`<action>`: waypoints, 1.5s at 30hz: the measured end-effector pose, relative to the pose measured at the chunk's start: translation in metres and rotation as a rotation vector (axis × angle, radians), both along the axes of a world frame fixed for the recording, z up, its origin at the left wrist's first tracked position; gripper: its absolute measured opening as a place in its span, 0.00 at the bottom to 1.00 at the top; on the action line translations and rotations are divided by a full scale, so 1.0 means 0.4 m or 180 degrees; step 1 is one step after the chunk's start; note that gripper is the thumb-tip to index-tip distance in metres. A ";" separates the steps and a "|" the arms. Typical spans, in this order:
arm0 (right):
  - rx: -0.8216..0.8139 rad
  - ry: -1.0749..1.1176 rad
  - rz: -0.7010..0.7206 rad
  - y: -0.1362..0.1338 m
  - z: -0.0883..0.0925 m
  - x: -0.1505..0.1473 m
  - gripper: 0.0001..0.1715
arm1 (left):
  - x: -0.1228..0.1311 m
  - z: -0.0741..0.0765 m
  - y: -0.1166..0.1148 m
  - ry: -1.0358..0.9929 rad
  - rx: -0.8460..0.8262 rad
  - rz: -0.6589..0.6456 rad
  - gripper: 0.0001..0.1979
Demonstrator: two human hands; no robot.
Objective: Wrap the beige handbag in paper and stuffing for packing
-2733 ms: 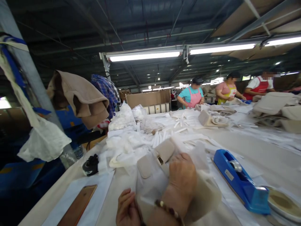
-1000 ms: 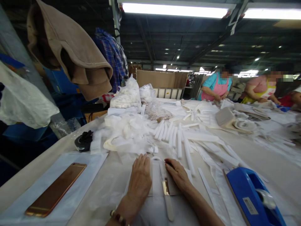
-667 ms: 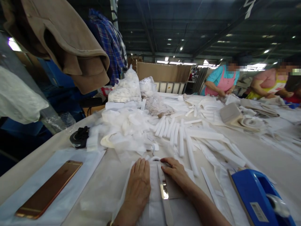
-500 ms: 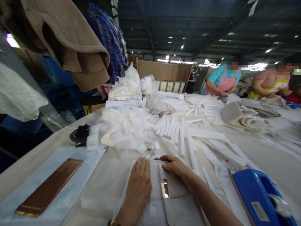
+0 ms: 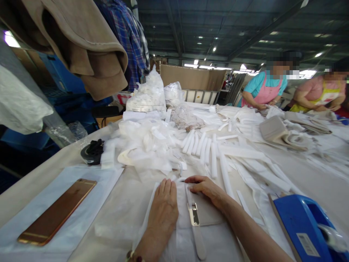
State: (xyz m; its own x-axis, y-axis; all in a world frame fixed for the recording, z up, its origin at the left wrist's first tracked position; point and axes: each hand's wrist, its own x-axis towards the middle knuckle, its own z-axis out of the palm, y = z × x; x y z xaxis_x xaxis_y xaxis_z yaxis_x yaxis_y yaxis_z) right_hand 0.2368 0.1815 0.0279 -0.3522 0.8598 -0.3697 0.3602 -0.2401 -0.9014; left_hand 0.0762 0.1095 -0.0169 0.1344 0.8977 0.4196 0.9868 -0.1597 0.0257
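A pale bag (image 5: 208,211) lies on the table in front of me, with a strap (image 5: 199,242) and a shiny metal clasp (image 5: 194,214) down its front. Thin white wrapping (image 5: 183,233) covers its left part. My left hand (image 5: 165,205) rests flat on that wrapping, fingers together and stretched out. At the bag's top edge, my right hand (image 5: 205,189) has its thumb and bent fingers closed on the bag beside the strap's upper end. Part of a white curved handle shows between the hands.
A phone (image 5: 58,211) lies on a pale sheet at left. At right stands a blue tape dispenser (image 5: 308,225). White padding strips (image 5: 201,145) and crumpled wrapping (image 5: 152,142) cover the table beyond. Two people (image 5: 265,89) work at the far right; garments hang upper left.
The view has tilted and shifted slightly. Both hands stay at the bag's top, with the left hand still flat and the right still holding the edge.
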 end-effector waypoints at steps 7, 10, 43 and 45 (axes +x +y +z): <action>0.1372 -0.0722 0.0270 -0.003 -0.034 -0.001 0.17 | -0.001 -0.002 -0.005 0.0059 0.0146 -0.0016 0.24; 0.1936 -0.1141 0.0678 0.000 -0.025 0.004 0.15 | -0.001 -0.004 -0.005 0.0084 0.0093 0.0011 0.24; 0.3010 -0.2552 0.1738 0.006 -0.007 0.036 0.14 | 0.005 0.022 -0.011 0.0032 -0.0111 0.0073 0.21; 0.3026 -0.2541 0.1720 0.002 -0.012 0.043 0.14 | 0.006 0.021 -0.012 0.0005 -0.0131 0.0073 0.21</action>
